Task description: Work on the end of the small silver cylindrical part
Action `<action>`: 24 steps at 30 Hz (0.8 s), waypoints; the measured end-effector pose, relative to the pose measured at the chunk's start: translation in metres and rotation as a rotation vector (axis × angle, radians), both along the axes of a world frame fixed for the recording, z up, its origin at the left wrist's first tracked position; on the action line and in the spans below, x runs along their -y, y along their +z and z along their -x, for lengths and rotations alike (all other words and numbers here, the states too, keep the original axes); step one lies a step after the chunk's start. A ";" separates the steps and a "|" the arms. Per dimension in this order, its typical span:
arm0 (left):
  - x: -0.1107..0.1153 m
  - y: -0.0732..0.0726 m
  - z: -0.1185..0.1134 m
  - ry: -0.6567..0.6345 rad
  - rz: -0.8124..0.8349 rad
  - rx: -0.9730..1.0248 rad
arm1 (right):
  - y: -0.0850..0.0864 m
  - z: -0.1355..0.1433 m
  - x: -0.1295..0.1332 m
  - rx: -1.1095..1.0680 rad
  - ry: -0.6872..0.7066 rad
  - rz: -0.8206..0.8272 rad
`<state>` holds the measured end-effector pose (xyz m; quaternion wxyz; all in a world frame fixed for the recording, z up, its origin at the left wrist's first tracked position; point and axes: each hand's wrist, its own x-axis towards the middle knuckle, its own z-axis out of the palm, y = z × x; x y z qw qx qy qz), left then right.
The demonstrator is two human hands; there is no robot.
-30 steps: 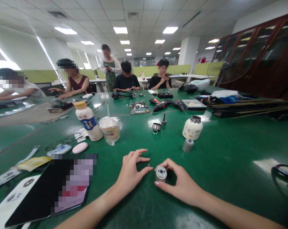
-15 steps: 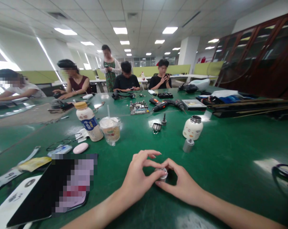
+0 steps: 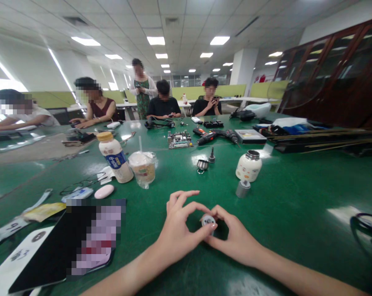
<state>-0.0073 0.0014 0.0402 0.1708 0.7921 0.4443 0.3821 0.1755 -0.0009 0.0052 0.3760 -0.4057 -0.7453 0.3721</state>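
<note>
The cylinder [image 3: 208, 220] is a short, round piece of silver metal, its flat top tilted a little toward you, with a dark hole or boss in the middle of the top. Part of its side is hidden by your fingers. It is nearer to you than the flask [image 3: 248, 167], and to the left of it. Your right hand [image 3: 237, 236] has thumb and index finger curled closed on its side; your left hand [image 3: 178, 230] lays its thumb over the top, the index finger arched to the far rim, other fingers spread, and you cannot tell whether it grips.

Around that flask, cream and open-mouthed, the green table [image 3: 284, 222] shines under the lights. A second cylinder [image 3: 243, 189] stands just on your side of it; a metal cup [image 3: 202, 165] and a dark fitting [image 3: 211, 156] are to its left. Beyond it are the box [image 3: 250, 136], drills [image 3: 206, 137] and board [image 3: 180, 139]. Well to its left are the bottle [image 3: 115, 159], drink [image 3: 142, 169] and tablet [image 3: 54, 242]. Past it, four people [image 3: 163, 106] sit and one person [image 3: 144, 92] stands; the wood cabinet [image 3: 343, 82] is beyond it, to the right.
</note>
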 end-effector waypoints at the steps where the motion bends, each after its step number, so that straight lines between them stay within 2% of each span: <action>1: 0.000 -0.001 -0.001 0.006 0.005 -0.009 | 0.000 0.000 0.000 0.003 -0.004 -0.003; 6: -0.002 -0.001 -0.003 -0.005 0.054 0.023 | 0.001 0.001 0.000 0.022 -0.009 0.008; 10: -0.009 -0.001 0.004 0.027 -0.006 0.034 | 0.002 0.001 0.000 0.039 -0.026 0.023; 12: -0.016 -0.007 0.011 0.081 -0.037 0.000 | 0.002 0.000 0.000 0.042 -0.022 0.032; 15: -0.025 -0.023 0.023 0.145 -0.010 -0.128 | 0.003 -0.001 0.001 0.050 -0.014 0.045; 19: -0.030 -0.040 0.030 0.160 0.027 -0.232 | 0.005 -0.001 0.002 0.062 -0.019 0.049; 21: -0.031 -0.042 0.030 0.180 0.027 -0.240 | 0.005 0.000 0.002 0.063 -0.025 0.048; 24: -0.031 -0.036 0.027 0.212 0.046 -0.222 | 0.006 0.000 0.002 0.062 -0.024 0.052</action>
